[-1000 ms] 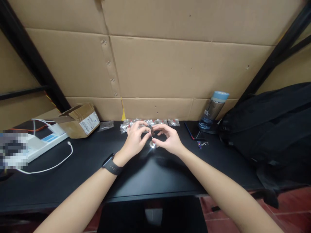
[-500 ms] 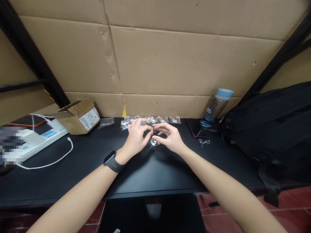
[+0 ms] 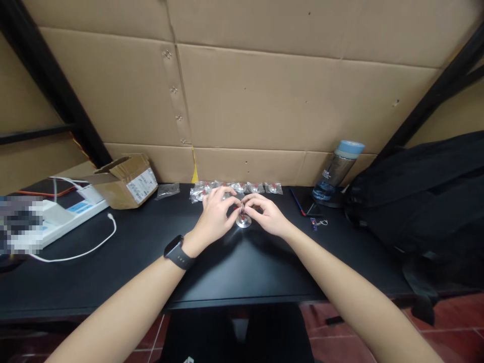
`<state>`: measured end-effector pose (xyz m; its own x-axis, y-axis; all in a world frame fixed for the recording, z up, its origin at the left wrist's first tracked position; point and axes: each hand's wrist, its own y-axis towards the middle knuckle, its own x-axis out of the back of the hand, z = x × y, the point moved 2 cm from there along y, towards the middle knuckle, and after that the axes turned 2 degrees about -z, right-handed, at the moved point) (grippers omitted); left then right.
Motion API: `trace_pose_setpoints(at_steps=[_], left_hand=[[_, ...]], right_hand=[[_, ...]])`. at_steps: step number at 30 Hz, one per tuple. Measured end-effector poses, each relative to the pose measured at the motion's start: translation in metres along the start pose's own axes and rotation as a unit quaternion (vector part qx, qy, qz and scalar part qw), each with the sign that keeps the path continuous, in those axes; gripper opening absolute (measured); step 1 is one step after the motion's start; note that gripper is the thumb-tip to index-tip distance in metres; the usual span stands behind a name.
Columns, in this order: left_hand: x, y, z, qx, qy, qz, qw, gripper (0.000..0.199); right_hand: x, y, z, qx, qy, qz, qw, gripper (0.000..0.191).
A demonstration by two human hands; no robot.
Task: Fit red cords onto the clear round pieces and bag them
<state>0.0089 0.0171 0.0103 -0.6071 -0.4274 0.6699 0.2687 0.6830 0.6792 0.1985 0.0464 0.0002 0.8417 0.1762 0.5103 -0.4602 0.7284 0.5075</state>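
On the dark table, between my hands, is a small shiny object with a round silvery base [image 3: 244,222]. Red bits and a thin upright piece [image 3: 242,206] show above the base; the exact kind is too small to make out. My left hand [image 3: 216,210], with a black watch [image 3: 176,252] on the wrist, curls in from the left with thumb and fingertips closed at the upright part. From the right, my right hand [image 3: 267,216] pinches the same part between thumb and fingers. The fingertips partly hide it.
Behind my hands lie several clear plastic packets [image 3: 255,187] with metal and red pieces. An opened cardboard box [image 3: 126,184], a white power strip [image 3: 75,217] and a cable stand left. Rightward are a phone [image 3: 305,203], a keychain [image 3: 318,223], a bottle [image 3: 336,171] and a black backpack [image 3: 419,201].
My right thumb and fingers have come together at the upright piece. More of the base and its red bits now shows. The whole view has shifted slightly.
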Motion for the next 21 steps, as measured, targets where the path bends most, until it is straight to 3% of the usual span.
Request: trace_pose_setpoints(at_steps=[4, 9, 15, 21], left_hand=[[0.002, 0.000, -0.001, 0.059, -0.026, -0.023, 0.998, 0.021], [-0.006, -0.005, -0.002, 0.006, -0.018, 0.063, 0.998, 0.017], [-0.022, -0.012, 0.005, -0.001, -0.003, 0.140, 0.990, 0.024], [-0.018, -0.006, 0.026, 0.021, 0.066, 0.113, 0.991, 0.027]], right_hand=[[0.003, -0.001, 0.001, 0.017, -0.094, 0.016, 0.995, 0.017], [0.009, -0.002, 0.005, 0.034, -0.158, 0.042, 0.986, 0.014], [0.014, 0.000, 0.006, 0.029, -0.161, 0.039, 0.986, 0.012], [0.030, 0.000, 0.003, 0.002, -0.194, 0.069, 0.979, 0.011]])
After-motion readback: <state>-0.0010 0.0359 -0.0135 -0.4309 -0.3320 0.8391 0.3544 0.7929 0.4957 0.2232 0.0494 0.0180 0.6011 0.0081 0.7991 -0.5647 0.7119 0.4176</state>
